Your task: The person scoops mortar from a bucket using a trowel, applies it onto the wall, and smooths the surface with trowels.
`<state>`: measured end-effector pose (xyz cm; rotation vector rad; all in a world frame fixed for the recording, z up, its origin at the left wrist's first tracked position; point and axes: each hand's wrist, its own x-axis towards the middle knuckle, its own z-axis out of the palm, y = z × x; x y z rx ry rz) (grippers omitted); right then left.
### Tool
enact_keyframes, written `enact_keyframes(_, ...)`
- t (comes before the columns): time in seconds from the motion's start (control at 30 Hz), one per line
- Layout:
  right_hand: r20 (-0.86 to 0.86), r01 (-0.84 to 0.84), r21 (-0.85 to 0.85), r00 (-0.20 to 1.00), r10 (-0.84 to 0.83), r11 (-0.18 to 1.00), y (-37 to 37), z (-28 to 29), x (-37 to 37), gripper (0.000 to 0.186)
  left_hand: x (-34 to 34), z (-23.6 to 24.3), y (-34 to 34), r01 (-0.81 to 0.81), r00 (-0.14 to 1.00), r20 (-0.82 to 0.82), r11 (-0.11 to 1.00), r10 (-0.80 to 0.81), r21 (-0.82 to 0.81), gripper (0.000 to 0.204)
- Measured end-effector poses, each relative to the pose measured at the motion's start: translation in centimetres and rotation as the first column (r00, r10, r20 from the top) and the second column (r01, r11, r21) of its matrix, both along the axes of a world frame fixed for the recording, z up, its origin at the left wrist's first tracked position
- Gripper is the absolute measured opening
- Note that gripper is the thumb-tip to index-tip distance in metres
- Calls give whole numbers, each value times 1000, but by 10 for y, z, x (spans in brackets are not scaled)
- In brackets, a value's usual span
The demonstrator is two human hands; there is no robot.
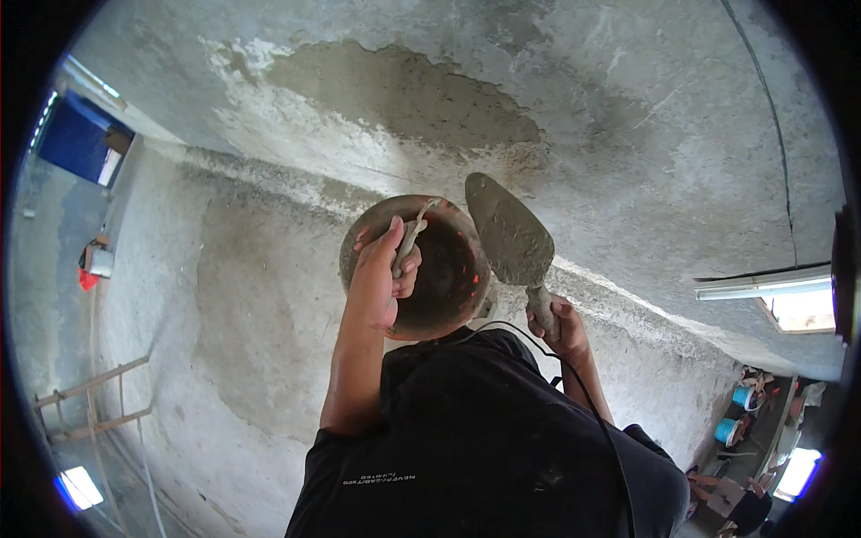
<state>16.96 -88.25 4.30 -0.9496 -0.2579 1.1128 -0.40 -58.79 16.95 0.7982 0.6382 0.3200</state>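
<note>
My left hand (390,264) is closed round a mortar-caked handle (408,244), whose thin bent metal end reaches up to the rim of a round bucket (363,233). It looks like the bucket's own carrying handle. The bucket is coated with grey mortar, with orange-red showing through in spots; its inside is dark and partly hidden by my hand. To the right of it, my right hand (560,327) grips a trowel (507,231) by its crusted handle. The broad, rounded blade points up and left, covered in grey mortar, close to the bucket's rim.
Ahead is a rough grey wall (646,197) with a darker damp-looking patch (404,94). A black cable (771,117) runs along it. A wooden frame (90,386) stands at far left. Blue-ended spools (731,432) and clutter lie at lower right. Another cord (583,386) crosses my shirt.
</note>
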Motion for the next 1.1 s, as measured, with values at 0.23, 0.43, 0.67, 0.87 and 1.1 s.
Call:
enact_keyframes(0.23, -114, 7, 58, 994, 0, 998, 11, 3, 14, 58, 6, -14, -2, -21, 1000, -11, 999, 20, -30, 37)
enact_keyframes(0.43, 46, 35, 71, 998, -38, 997, 19, -2, 26, 52, 4, -14, -1, -31, 999, -14, 998, 30, -50, 35)
enact_keyframes(0.67, 262, 161, -12, 953, -153, 987, 68, -18, 59, 41, -1, -31, 5, -82, 991, -108, 996, 80, -19, 40)
enact_keyframes(0.87, -32, 108, 216, 994, -103, 970, 111, -45, 75, 60, -10, -68, 22, -177, 957, -234, 984, 174, 5, 48)
enact_keyframes(1.1, 434, 355, 121, 821, -371, 927, 140, -99, 86, 62, -25, -122, 36, -249, 917, -316, 968, 243, 21, 50)
